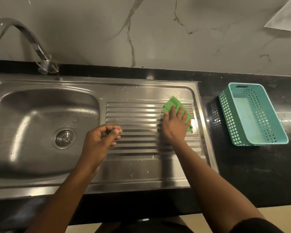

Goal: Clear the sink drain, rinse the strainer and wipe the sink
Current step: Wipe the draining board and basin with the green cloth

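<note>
A steel sink fills the left, with its round strainer seated in the drain. To its right lies the ribbed drainboard. My right hand presses a folded green cloth flat onto the drainboard's far right part, fingers straight. My left hand hovers over the drainboard's left edge beside the basin, fingers loosely curled with the thumb touching the fingertips, and nothing shows in it.
A curved steel tap rises at the back left. A teal perforated plastic basket stands on the black counter right of the drainboard. A marble wall runs behind. Water drops speckle the steel.
</note>
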A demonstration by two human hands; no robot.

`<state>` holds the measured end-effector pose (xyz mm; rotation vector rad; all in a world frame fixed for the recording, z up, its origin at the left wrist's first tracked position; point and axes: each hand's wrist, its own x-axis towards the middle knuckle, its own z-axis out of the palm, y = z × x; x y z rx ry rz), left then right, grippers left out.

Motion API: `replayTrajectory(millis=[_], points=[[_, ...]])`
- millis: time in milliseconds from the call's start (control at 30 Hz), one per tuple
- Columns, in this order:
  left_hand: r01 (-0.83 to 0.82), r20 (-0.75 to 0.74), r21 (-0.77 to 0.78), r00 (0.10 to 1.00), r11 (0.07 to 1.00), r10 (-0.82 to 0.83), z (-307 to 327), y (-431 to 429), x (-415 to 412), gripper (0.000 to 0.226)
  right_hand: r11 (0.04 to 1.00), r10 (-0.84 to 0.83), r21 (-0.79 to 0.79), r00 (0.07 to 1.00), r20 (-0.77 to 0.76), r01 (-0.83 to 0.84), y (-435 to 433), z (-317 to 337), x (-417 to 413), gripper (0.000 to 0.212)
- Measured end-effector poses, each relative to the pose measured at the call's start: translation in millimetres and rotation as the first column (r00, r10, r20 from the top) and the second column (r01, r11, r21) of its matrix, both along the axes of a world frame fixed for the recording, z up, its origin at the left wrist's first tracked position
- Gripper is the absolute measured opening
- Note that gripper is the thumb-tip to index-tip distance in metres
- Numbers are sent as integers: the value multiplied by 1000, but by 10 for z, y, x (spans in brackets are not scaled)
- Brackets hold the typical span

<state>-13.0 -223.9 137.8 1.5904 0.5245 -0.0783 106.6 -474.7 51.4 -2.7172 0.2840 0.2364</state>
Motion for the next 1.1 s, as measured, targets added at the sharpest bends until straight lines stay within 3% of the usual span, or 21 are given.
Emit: replayTrajectory(millis=[200, 367, 433, 567, 633, 733, 900, 1100], points=[[-71, 6, -8, 997, 997, 71, 80, 84, -34, 14, 935, 355, -7, 935, -23, -355, 1085, -42, -67, 68], [-119, 27, 19, 993, 993, 119, 145, 173, -49, 13, 693, 711, -40, 691, -129, -720, 1817, -20, -144, 80], [-125, 35, 41, 992, 991, 123, 160, 210, -64, 13, 613, 774, -72, 616, -148, -787, 1831, 3, -158, 83], [-116, 30, 38, 993, 993, 115, 163, 205, -75, 12, 524, 848, -61, 527, -49, -849, 1451, 49, -232, 67], [-116, 30, 19, 993, 993, 115, 167, 190, -71, 12, 558, 828, -65, 560, -13, -827, 1088, 48, -294, 62], [-94, 26, 11, 995, 996, 94, 164, 171, -70, 13, 683, 724, -106, 689, -34, -723, 377, 40, -317, 60], [-63, 7, -5, 998, 998, 64, 126, 125, -119, 12, 889, 435, -111, 896, -95, -444, -712, 82, -374, 65], [-69, 11, -12, 998, 998, 69, 106, 138, -167, 12, 997, 80, -11, 995, -55, -81, -260, 45, -637, 76]])
